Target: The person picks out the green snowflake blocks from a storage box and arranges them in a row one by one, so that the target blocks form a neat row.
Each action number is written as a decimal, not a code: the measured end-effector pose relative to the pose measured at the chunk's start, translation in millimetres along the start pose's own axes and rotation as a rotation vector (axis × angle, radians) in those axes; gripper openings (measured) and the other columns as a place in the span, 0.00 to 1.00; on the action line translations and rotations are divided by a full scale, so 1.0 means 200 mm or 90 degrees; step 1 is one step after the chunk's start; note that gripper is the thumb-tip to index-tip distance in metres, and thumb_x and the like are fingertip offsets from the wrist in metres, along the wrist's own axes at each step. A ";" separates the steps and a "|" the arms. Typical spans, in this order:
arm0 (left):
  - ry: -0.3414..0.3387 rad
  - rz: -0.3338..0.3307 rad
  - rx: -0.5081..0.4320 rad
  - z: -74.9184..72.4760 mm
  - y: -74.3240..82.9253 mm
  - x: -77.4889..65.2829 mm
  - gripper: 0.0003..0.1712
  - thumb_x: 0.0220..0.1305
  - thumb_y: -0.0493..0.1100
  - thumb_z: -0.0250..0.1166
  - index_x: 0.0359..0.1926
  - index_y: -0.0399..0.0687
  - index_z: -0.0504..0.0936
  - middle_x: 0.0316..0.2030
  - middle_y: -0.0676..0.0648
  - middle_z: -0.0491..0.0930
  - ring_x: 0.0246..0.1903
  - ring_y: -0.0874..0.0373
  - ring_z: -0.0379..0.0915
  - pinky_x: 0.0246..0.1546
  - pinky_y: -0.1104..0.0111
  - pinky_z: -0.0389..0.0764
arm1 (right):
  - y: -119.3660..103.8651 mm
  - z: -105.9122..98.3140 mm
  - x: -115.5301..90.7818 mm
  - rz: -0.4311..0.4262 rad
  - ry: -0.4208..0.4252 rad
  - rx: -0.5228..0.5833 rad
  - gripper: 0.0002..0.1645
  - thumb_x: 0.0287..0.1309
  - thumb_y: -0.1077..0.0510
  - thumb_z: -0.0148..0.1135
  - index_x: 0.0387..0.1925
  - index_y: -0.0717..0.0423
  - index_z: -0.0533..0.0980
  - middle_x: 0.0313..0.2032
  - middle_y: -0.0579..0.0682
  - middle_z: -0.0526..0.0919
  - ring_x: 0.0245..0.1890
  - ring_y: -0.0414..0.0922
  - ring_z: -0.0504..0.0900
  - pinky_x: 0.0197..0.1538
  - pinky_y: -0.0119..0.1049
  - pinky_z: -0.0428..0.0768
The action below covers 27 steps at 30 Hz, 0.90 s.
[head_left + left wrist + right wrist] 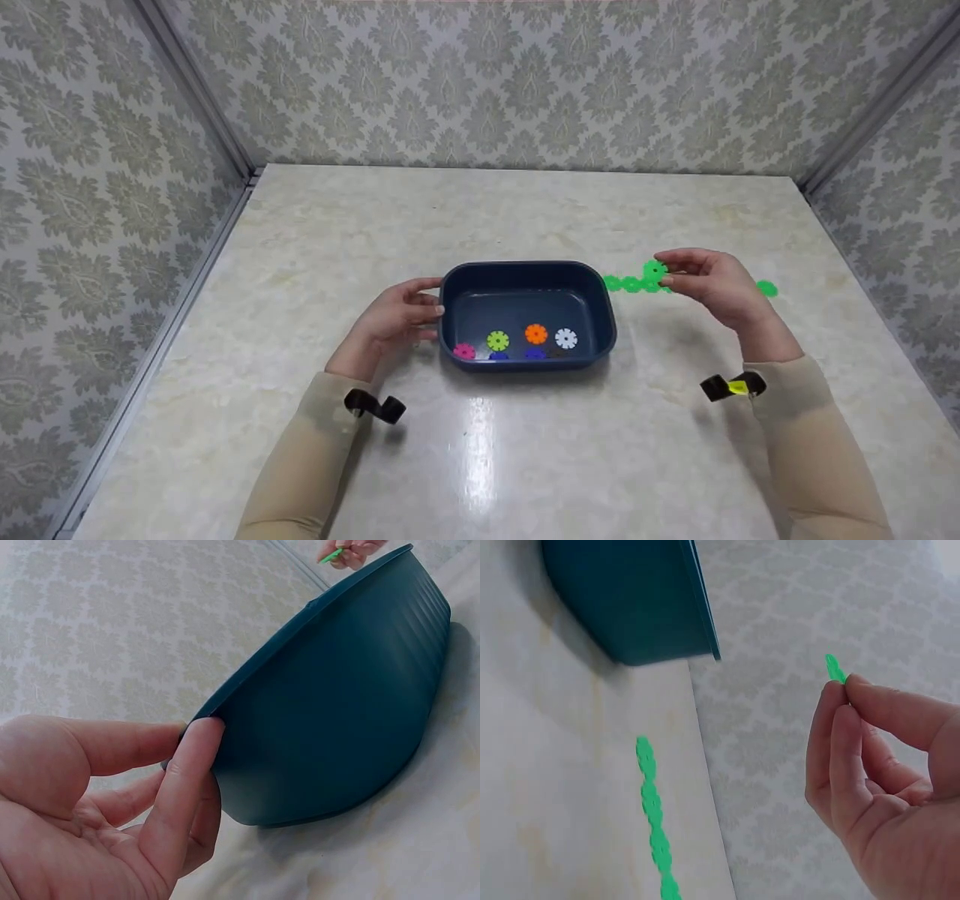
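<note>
A dark blue rectangular plastic basin (pixel 525 300) stands on the table. My left hand (pixel 396 319) pinches its left rim, thumb and fingers meeting at the edge in the left wrist view. Off the basin's right side, my right hand (pixel 709 289) holds up a green notched disc (pixel 655 270) between thumb and fingertips. Beneath it on the table runs a row of green discs (pixel 652 802), partly hidden by the hand in the head view. Inside the basin, near its front wall, lie a lime disc (pixel 498 340), an orange disc (pixel 535 334), a white disc (pixel 566 339) and a pink disc (pixel 464 351).
Blue and dark discs in the basin are partly hidden behind its front rim. Another green disc (pixel 767 289) lies beyond the right wrist. Patterned walls (pixel 487 90) border the marbled table (pixel 360 217) at the back and sides.
</note>
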State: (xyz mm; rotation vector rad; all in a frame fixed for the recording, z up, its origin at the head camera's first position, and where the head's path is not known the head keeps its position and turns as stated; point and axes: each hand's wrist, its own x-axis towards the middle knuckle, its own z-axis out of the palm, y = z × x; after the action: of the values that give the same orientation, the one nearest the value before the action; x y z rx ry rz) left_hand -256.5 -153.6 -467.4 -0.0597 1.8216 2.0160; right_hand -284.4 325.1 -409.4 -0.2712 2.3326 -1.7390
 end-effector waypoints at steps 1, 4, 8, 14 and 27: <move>0.000 0.000 0.001 0.00 0.00 0.00 0.35 0.70 0.29 0.62 0.75 0.45 0.66 0.42 0.49 0.77 0.33 0.63 0.82 0.28 0.71 0.86 | 0.01 -0.02 -0.01 -0.001 0.005 0.010 0.25 0.68 0.64 0.66 0.64 0.62 0.76 0.45 0.34 0.84 0.44 0.32 0.84 0.51 0.26 0.84; 0.000 -0.001 0.005 0.00 0.00 0.00 0.35 0.70 0.29 0.62 0.75 0.45 0.67 0.43 0.47 0.78 0.32 0.62 0.82 0.28 0.71 0.86 | 0.04 -0.09 -0.03 -0.001 0.022 0.035 0.26 0.67 0.64 0.66 0.65 0.64 0.75 0.44 0.37 0.83 0.43 0.32 0.82 0.49 0.25 0.84; -0.001 -0.001 0.009 0.00 0.00 0.01 0.35 0.70 0.29 0.63 0.75 0.45 0.67 0.44 0.47 0.78 0.32 0.61 0.81 0.28 0.71 0.86 | 0.08 -0.17 -0.06 0.003 0.049 0.065 0.25 0.66 0.63 0.67 0.64 0.59 0.77 0.43 0.39 0.81 0.43 0.33 0.80 0.47 0.23 0.83; 0.004 0.000 0.014 0.00 0.00 0.00 0.35 0.70 0.29 0.62 0.75 0.44 0.67 0.43 0.48 0.77 0.33 0.62 0.81 0.29 0.71 0.86 | 0.14 -0.29 -0.09 0.018 0.086 0.154 0.20 0.67 0.66 0.65 0.58 0.50 0.81 0.45 0.43 0.77 0.43 0.34 0.80 0.48 0.22 0.83; -0.003 -0.005 -0.015 0.00 0.01 -0.01 0.35 0.69 0.28 0.62 0.75 0.44 0.66 0.41 0.49 0.76 0.33 0.62 0.80 0.29 0.69 0.86 | 0.27 -0.54 -0.12 0.099 0.208 0.230 0.18 0.67 0.68 0.64 0.46 0.41 0.85 0.40 0.41 0.80 0.38 0.33 0.87 0.45 0.22 0.84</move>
State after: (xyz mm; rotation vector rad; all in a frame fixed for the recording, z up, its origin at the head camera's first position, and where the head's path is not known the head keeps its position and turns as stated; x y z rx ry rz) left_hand -255.2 -154.5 -465.7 -0.0684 1.7921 2.0302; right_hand -292.2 446.8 -429.9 0.2668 2.1042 -2.2085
